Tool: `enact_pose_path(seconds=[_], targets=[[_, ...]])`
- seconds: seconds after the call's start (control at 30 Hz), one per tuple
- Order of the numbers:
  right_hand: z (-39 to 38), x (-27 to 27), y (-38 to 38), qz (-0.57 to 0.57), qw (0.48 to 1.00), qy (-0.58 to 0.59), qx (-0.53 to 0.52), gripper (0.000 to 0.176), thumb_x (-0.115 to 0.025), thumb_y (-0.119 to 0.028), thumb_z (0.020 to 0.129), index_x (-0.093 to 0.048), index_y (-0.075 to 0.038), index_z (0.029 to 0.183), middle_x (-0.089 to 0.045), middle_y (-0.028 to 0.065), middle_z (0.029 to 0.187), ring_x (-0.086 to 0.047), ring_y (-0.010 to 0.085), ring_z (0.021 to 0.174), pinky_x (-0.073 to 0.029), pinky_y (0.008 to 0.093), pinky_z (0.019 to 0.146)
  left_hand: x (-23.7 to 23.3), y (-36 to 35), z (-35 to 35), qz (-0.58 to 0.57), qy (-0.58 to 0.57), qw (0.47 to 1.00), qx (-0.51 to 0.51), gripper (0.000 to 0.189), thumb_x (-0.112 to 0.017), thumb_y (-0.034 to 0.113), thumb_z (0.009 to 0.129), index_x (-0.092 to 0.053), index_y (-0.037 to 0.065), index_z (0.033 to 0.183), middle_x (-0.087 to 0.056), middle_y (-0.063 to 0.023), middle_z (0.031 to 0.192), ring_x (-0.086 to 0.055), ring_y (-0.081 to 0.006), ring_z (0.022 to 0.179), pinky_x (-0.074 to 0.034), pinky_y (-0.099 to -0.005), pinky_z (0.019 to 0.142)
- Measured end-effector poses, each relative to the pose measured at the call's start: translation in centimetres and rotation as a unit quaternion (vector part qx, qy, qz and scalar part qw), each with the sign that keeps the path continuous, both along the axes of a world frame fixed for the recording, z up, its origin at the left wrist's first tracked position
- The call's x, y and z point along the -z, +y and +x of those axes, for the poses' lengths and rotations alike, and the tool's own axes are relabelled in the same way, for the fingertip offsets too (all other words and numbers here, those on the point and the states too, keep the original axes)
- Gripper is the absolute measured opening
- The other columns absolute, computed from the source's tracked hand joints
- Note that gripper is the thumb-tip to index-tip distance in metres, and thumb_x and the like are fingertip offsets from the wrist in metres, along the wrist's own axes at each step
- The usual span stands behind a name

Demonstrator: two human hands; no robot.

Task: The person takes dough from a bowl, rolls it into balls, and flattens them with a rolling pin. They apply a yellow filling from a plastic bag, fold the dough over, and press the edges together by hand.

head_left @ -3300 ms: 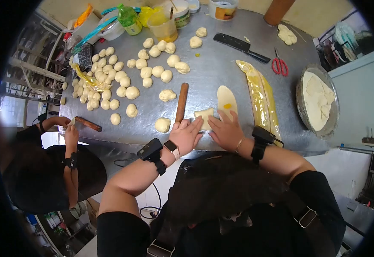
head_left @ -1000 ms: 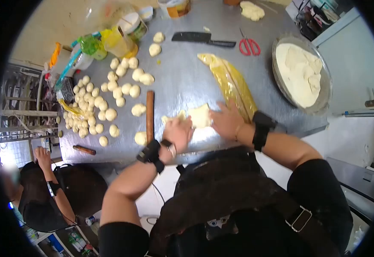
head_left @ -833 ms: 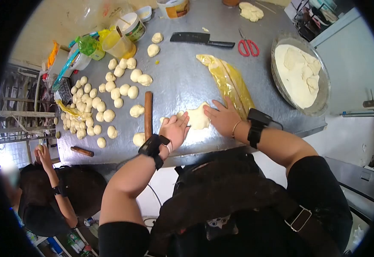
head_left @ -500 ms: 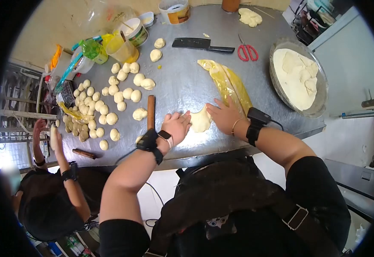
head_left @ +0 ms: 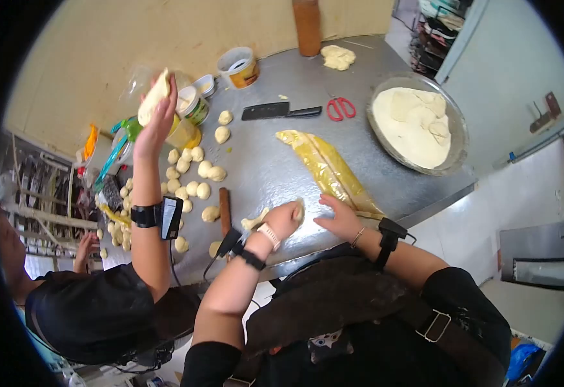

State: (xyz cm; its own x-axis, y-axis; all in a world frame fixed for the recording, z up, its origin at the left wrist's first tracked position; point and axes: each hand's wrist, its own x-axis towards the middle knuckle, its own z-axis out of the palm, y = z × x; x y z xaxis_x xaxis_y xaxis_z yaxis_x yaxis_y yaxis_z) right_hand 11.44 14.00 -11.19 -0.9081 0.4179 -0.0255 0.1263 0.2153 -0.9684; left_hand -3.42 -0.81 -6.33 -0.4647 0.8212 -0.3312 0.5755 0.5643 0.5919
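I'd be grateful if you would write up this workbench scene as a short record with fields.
Left hand: curled, dough piece showing at its fingers
Right hand: open, beside the film-wrapped strip
Left of the left hand: dough scrap, then rolling pin
Balls: many, pale, on the table's left side
Tools farther back: cleaver, red-handled scissors
Far right: bowl of pale dough
Co-worker: one hand raised, with flat dough
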Motion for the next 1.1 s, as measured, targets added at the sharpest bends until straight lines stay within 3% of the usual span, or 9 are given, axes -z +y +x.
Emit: enact_pose_path(seconds=[0.07, 0.13, 0.23, 0.4, 0.53, 0.63, 0.7, 0.87, 1.1], targets=[[1.1, -0.5, -0.5, -0.100, 0.993, -0.056, -0.003, 0.082, -0.078, -0.035, 0.077, -0.040, 0.007, 0.136, -0.054, 0.0199, 0.130, -0.051, 0.0247, 0.123, -0.037, 0.0368, 0.106, -2.9, -0.2, 2.0, 0.058, -0.067, 0.996, -0.014, 0.028, -0.070, 0.007, 0.074, -0.046, 0.007, 0.088, -0.056, -0.0075, 0.075, -0.057, -0.0213, 0.069, -0.045, -0.0330, 0.061], [1.4, -2.0, 0.3, -0.409, 0.890, -0.043, -0.196, 0.052, -0.071, -0.023, 0.087, -0.049, 0.004, 0.126, -0.059, 0.0130, 0.121, -0.054, 0.0202, 0.119, -0.041, 0.0336, 0.102, -4.1, 0.0, 3.6, 0.123, -0.170, 0.977, -0.025, 0.039, -0.071, 0.005, 0.077, -0.048, 0.006, 0.108, -0.056, -0.0067, 0.095, -0.056, -0.0163, 0.073, -0.048, -0.0269, 0.066], [3.5, -4.4, 1.5, -0.602, 0.774, -0.087, -0.173, 0.039, -0.066, -0.018, 0.090, -0.053, 0.000, 0.121, -0.061, 0.0101, 0.118, -0.059, 0.0184, 0.112, -0.046, 0.0338, 0.097, -9.4, 1.1, 6.0, 0.166, -0.084, 0.982, 0.030, 0.054, -0.073, 0.009, 0.077, -0.046, 0.005, 0.124, -0.052, -0.0107, 0.115, -0.056, -0.0187, 0.086, -0.049, -0.0297, 0.074], [8.8, -9.0, 14.0, -0.330, 0.941, -0.079, 0.003, 0.023, -0.065, -0.015, 0.089, -0.061, -0.003, 0.108, -0.068, 0.0067, 0.098, -0.066, 0.0181, 0.093, -0.054, 0.0336, 0.081, -6.5, -3.3, 5.6, 0.162, -0.097, 0.981, -0.037, 0.041, -0.067, 0.016, 0.086, -0.054, 0.004, 0.122, -0.056, -0.0117, 0.121, -0.055, -0.0196, 0.106, -0.046, -0.0326, 0.088], [11.8, -14.4, 24.0, 0.009, 0.923, 0.082, 0.376, 0.041, -0.068, -0.009, 0.081, -0.056, -0.002, 0.119, -0.067, 0.0121, 0.107, -0.065, 0.0220, 0.099, -0.053, 0.0327, 0.083, -1.9, -7.6, 6.6, 0.090, -0.231, 0.958, -0.144, 0.030, -0.062, 0.013, 0.091, -0.056, 0.002, 0.118, -0.063, -0.0073, 0.109, -0.059, -0.0145, 0.096, -0.047, -0.0283, 0.084], [10.8, -10.5, 28.1, 0.301, 0.856, -0.129, 0.401, 0.040, -0.068, -0.019, 0.079, -0.061, -0.003, 0.115, -0.066, 0.0182, 0.111, -0.063, 0.0296, 0.105, -0.050, 0.0367, 0.089, -0.8, -8.5, 7.4, 0.080, -0.257, 0.950, -0.157, 0.022, -0.060, 0.014, 0.094, -0.057, 0.003, 0.114, -0.063, -0.0025, 0.102, -0.058, -0.0104, 0.090, -0.047, -0.0261, 0.082], [10.2, -7.3, 30.3, 0.244, 0.934, -0.244, 0.086, 0.037, -0.063, -0.027, 0.080, -0.066, -0.006, 0.111, -0.063, 0.0223, 0.116, -0.060, 0.0342, 0.110, -0.048, 0.0390, 0.093, -0.7, -8.6, 7.8, 0.082, -0.263, 0.948, -0.159, 0.022, -0.060, 0.014, 0.094, -0.057, 0.003, 0.113, -0.063, -0.0024, 0.102, -0.058, -0.0104, 0.089, -0.047, -0.0263, 0.082], [6.3, -7.4, 32.2, 0.300, 0.786, -0.527, 0.121, 0.033, -0.055, -0.019, 0.081, -0.069, 0.002, 0.103, -0.065, 0.0209, 0.112, -0.064, 0.0313, 0.105, -0.050, 0.0376, 0.090, -0.8, -9.3, 7.6, 0.057, -0.221, 0.960, -0.160, 0.022, -0.058, 0.014, 0.095, -0.057, 0.002, 0.113, -0.064, -0.0042, 0.103, -0.059, -0.0113, 0.091, -0.048, -0.0271, 0.083], [1.1, -8.4, 30.8, 0.511, 0.776, -0.213, 0.301, 0.028, -0.058, -0.018, 0.080, -0.062, 0.002, 0.100, -0.065, 0.0220, 0.101, -0.061, 0.0392, 0.100, -0.050, 0.0442, 0.087, 0.9, -11.7, 7.8, 0.095, -0.169, 0.949, -0.249, 0.022, -0.062, 0.018, 0.091, -0.062, 0.002, 0.107, -0.067, -0.0102, 0.093, -0.064, -0.0183, 0.086, -0.052, -0.0308, 0.078]])
